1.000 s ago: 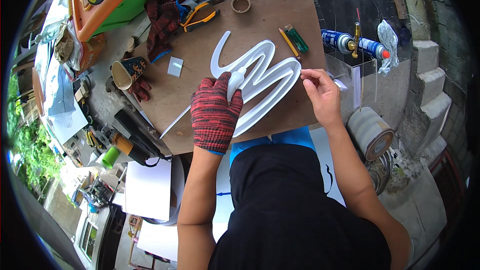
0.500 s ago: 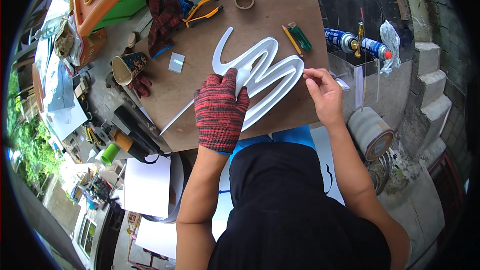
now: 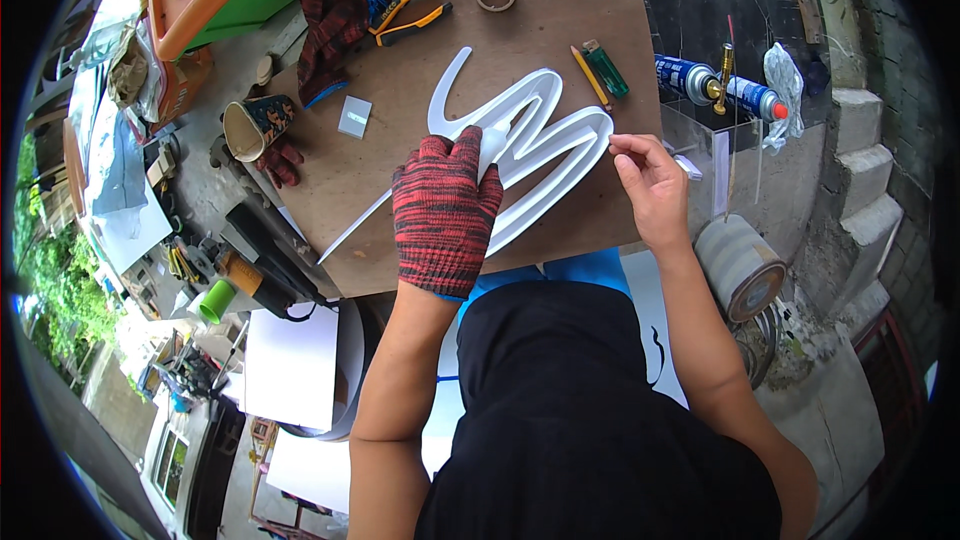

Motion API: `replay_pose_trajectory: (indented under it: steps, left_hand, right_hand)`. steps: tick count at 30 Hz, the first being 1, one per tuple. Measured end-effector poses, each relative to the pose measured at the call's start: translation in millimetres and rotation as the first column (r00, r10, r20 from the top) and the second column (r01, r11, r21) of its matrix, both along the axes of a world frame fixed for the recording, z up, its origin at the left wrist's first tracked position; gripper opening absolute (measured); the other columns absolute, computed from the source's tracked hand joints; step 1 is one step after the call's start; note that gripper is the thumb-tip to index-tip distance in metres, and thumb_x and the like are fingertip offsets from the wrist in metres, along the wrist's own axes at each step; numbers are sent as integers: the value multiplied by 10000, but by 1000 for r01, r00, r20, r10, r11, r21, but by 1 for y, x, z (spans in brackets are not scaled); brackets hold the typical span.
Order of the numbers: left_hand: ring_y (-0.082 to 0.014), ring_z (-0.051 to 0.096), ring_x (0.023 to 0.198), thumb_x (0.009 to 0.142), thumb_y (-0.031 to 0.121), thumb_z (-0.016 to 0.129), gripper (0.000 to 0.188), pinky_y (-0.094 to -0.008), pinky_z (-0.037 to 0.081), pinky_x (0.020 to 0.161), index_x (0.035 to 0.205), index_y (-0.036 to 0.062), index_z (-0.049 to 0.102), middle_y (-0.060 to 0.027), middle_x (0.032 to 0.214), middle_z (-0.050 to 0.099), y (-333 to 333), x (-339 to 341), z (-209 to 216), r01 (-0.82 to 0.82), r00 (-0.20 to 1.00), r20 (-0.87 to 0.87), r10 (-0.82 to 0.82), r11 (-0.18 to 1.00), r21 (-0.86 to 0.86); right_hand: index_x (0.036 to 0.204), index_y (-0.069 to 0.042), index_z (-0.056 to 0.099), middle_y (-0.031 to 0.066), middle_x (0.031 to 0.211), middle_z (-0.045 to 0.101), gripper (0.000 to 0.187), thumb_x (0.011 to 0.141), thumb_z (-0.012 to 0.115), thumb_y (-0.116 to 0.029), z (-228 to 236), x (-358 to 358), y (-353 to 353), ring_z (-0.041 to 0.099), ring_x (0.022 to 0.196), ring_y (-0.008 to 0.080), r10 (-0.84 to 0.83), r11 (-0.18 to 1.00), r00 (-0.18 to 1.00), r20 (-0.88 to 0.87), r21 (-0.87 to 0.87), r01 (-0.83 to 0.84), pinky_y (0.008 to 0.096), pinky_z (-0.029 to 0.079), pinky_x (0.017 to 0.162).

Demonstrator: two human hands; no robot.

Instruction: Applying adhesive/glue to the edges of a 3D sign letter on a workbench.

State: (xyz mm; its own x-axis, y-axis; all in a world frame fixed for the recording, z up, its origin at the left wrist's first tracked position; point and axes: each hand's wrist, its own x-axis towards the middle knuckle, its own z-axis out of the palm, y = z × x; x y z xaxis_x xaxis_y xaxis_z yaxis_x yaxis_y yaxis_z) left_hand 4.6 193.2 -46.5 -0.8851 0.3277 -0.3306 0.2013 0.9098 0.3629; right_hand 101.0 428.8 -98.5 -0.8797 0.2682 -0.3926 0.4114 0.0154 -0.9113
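Little advances: our left grip (image 3: 447, 208) still clasps a white plastic bottle (image 3: 491, 148), white zigzag channel (image 3: 560, 180) beneath; right grip (image 3: 655, 185) unclear.

Brown board (image 3: 540, 35): white wavy piece (image 3: 560, 138), pencil (image 3: 591, 78), ring (image 3: 496, 9).

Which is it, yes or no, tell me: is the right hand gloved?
No, the right hand is bare, while the left hand wears a glove.

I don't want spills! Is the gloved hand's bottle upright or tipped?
Tipped: the white bottle slants in the left hand, pointing toward the white shape.
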Motion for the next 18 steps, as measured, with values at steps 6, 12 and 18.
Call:
replay_pose_trajectory:
  steps: [6, 12, 18]
  left_hand:
    - [-371, 657, 925, 883, 187, 741, 392, -473, 530, 845, 1252, 62, 701, -189, 1010, 661, 0, -1, 2, -8, 1000, -1, 8, 1000, 20]
    - [-381, 659, 950, 874, 148, 748, 386, -482, 529, 863, 1247, 63, 697, -194, 1036, 662, -8, 5, 8, -66, 998, 5, 66, 995, 72]
    - [-364, 682, 979, 846, 58, 763, 393, -421, 549, 881, 1231, 44, 685, -185, 1044, 662, -38, 27, 12, -270, 963, 65, 263, 942, 198]
  right_hand:
    - [1180, 23, 696, 55, 1094, 646, 200, 990, 650, -16, 1, -1, -1, 614, 988, 107, 1, 1000, 1000, -9, -5, -1, 243, 484, 878]
    - [1190, 19, 695, 51, 1097, 641, 206, 992, 646, -14, 0, -3, 0, 609, 994, 102, -4, 1000, 1000, -18, -11, 4, 240, 482, 881]
    - [1181, 13, 696, 52, 1081, 651, 199, 991, 644, -14, 2, -14, 0, 616, 973, 106, -27, 999, 999, -19, -18, 27, 247, 489, 867]
